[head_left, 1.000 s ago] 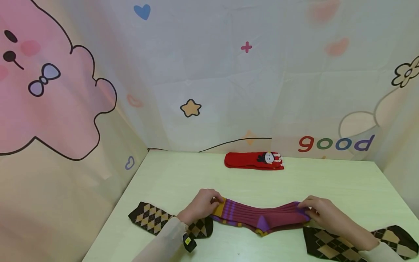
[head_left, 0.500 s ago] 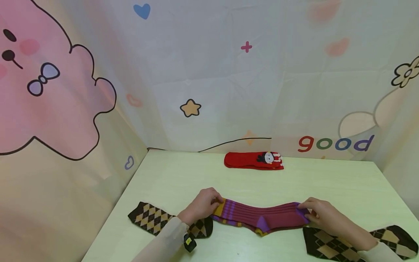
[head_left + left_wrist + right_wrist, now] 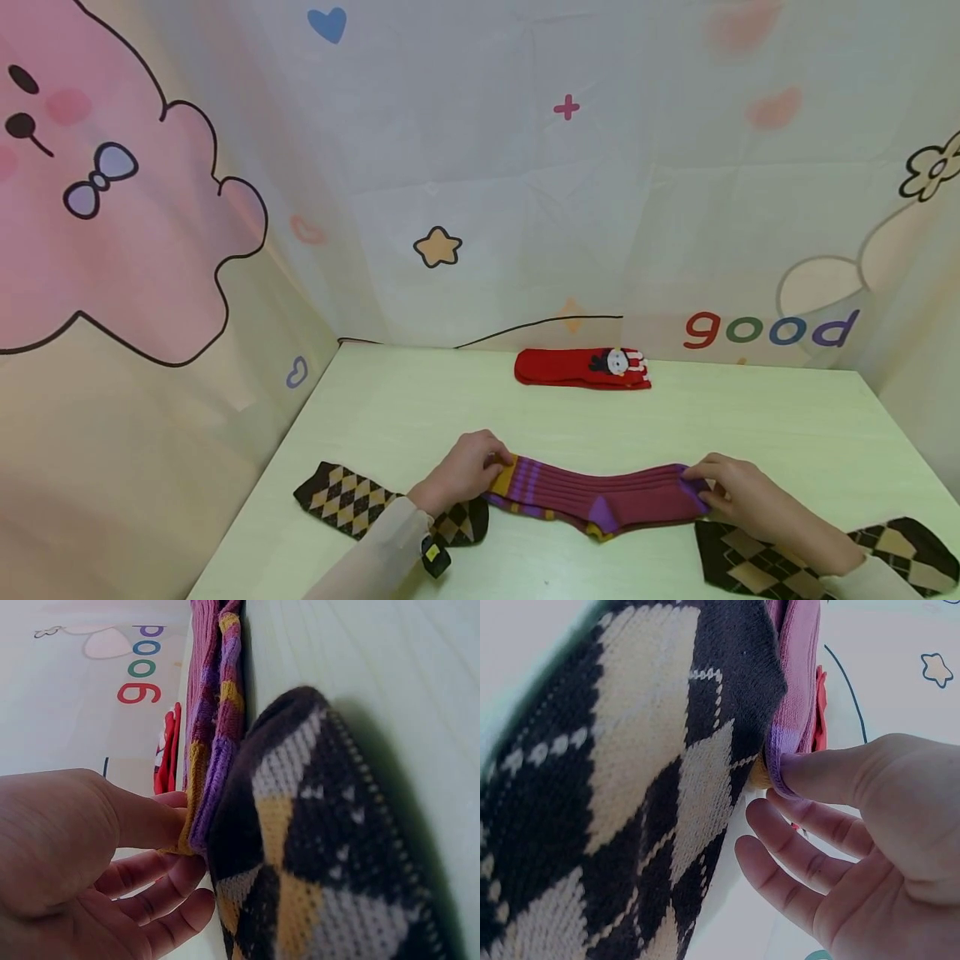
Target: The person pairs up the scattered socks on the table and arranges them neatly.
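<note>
A pair of maroon ribbed socks [image 3: 570, 492] with purple and mustard bands stretches sideways between both hands, one sock lying over the other. My left hand [image 3: 467, 468] pinches the mustard cuff end between thumb and fingers; the left wrist view shows two layered cuffs [image 3: 204, 795] at the fingertips. At the toe end, my right hand [image 3: 738, 492] pinches the purple tip, with the thumb on the purple toe [image 3: 784, 754] in the right wrist view. Under the left forearm lies a brown-and-tan argyle sock [image 3: 345, 500]; a second argyle sock [image 3: 757, 562] lies beneath the right forearm.
Folded red socks [image 3: 562, 367] with a cartoon figure lie at the back of the pale green table [image 3: 420, 392]. Behind stands a printed curtain [image 3: 495, 167] along the table's back edge, and it continues along the left side. A small black device [image 3: 434, 555] sits on the left wrist.
The right hand has shifted very slightly at the toe end over the last second. Otherwise the hands and socks stay in place.
</note>
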Demonstrator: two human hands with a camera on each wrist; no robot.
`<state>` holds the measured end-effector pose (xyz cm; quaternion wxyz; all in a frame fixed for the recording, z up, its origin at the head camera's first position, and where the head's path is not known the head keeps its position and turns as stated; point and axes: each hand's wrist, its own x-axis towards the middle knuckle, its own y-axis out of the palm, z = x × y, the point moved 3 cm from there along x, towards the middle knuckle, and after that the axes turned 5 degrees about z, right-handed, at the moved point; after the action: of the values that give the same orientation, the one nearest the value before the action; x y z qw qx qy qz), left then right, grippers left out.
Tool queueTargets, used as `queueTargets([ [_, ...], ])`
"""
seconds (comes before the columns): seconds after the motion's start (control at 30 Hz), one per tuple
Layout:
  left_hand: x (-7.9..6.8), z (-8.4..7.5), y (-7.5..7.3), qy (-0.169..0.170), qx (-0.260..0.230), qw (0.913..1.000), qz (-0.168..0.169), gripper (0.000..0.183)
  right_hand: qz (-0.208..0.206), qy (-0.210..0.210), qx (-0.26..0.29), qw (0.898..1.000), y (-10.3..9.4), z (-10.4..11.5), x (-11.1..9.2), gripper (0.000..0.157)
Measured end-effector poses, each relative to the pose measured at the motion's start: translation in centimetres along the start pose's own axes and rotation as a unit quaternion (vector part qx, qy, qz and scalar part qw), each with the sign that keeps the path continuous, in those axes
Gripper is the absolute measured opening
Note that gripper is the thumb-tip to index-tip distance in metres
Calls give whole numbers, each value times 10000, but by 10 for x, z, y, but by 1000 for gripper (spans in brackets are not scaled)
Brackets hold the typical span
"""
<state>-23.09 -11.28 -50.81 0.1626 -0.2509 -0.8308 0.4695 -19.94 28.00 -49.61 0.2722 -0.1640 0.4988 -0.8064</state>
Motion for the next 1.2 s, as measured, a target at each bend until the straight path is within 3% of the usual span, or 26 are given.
queueTargets([
  [0.27, -1, -5, -3, -8, 140, 9999, 23, 12, -111, -179, -80, 9997, -2, 4, 0, 23],
  [0.47, -3, -12, -6, -212, 214, 9995, 10, 14, -416, -465, -616, 9961, -7, 10, 2, 25],
  [0.63, -6, -18, -4, -327, 134, 9993, -115, 28, -829, -355, -1061, 9903, -9, 19, 3, 27],
  [0.77, -9, -23, 1, -145, 253, 9992, -288, 45, -1211, -420, -1173, 9848, -8, 29, 4, 33],
  [0.87, -11, -28, 4, 51, 487, 9981, -375, 45, -1359, -591, -1152, 9822, -6, 37, 5, 37],
  [1.2, -12, -46, 15, 260, 943, 9949, -244, 34, -699, -562, -697, 9935, 9, 49, 12, 36],
])
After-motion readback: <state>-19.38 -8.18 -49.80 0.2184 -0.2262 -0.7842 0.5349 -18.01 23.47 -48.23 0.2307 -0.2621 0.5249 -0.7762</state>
